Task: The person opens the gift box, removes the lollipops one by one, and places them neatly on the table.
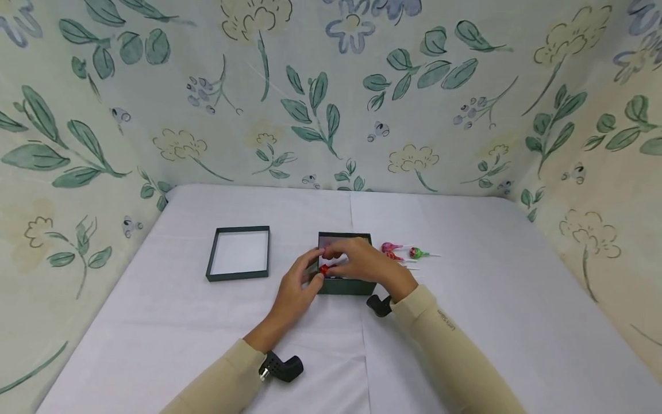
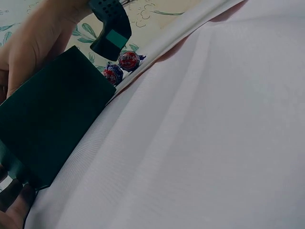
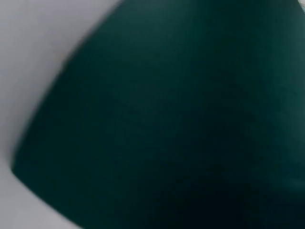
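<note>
A dark green box [image 1: 347, 287] stands open on the white-covered table. My left hand [image 1: 293, 294] holds its left end, fingers by the rim and thumb near the front corner. Over the opening, my right hand [image 1: 366, 263] reaches down inside with bent fingers. A red-wrapped lollipop [image 1: 324, 269] shows at its thumb and fingertips; the right palm and fingers hide much of the inside. From the left wrist view, the box's front wall [image 2: 57, 109] appears with left fingers [image 2: 20, 206] against its end. Green box wall [image 3: 143, 109] fills most of the right wrist view, blurred.
Right of the box lie several lollipops, including a pink one [image 1: 389, 247] and a green one [image 1: 416, 253], with white sticks. A shallow green-rimmed lid [image 1: 238, 277] with a white inside lies to the left. Flowered cloth [image 1: 310, 115] hangs behind the table [image 1: 181, 333].
</note>
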`<state>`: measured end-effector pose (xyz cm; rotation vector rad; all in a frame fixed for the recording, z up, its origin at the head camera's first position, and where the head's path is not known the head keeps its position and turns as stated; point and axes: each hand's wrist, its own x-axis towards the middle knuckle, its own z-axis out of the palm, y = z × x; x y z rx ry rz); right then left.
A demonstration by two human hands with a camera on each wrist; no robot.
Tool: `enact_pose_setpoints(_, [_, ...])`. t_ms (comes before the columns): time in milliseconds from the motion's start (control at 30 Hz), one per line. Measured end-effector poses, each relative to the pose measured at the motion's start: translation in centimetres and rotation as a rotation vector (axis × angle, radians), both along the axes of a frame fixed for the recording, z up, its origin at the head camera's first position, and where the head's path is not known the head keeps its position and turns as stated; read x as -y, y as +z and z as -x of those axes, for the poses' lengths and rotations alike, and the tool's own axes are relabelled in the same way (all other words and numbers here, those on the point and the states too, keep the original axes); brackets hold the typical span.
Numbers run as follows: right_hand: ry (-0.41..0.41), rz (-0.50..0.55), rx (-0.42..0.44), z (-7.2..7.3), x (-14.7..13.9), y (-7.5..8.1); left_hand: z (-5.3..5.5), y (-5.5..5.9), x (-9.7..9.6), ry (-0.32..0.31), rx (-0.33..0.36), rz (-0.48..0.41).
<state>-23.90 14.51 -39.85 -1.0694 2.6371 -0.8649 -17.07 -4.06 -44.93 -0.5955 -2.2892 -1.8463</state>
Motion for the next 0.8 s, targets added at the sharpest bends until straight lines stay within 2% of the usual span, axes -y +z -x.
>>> enact_pose_setpoints(67, [-0.013,-0.013,0.006,0.07,0.13,-0.32,-0.47,1.04,0.03,-0.012,0.019,-0.005])
enact_pose_setpoints(100, [-0.023,-0.021,0.009,0.06,0.19,-0.46,-0.53,1.10,0.03,-0.010,0.017,0.000])
enact_pose_setpoints(400, [-0.045,-0.045,0.007,0.13,0.80,-0.93,-0.55,0.94,0.13,0.003,0.013,-0.007])
enact_pose_setpoints(667, [-0.012,-0.089,0.016,0.36,0.98,-1.08,-0.64,1.10,0.18,-0.014,0.007,-0.005])
enact_pose_setpoints(800, [0.003,-0.131,0.001,0.44,1.05,-1.00,-0.33,0.56,0.07,-0.012,0.005,-0.015])
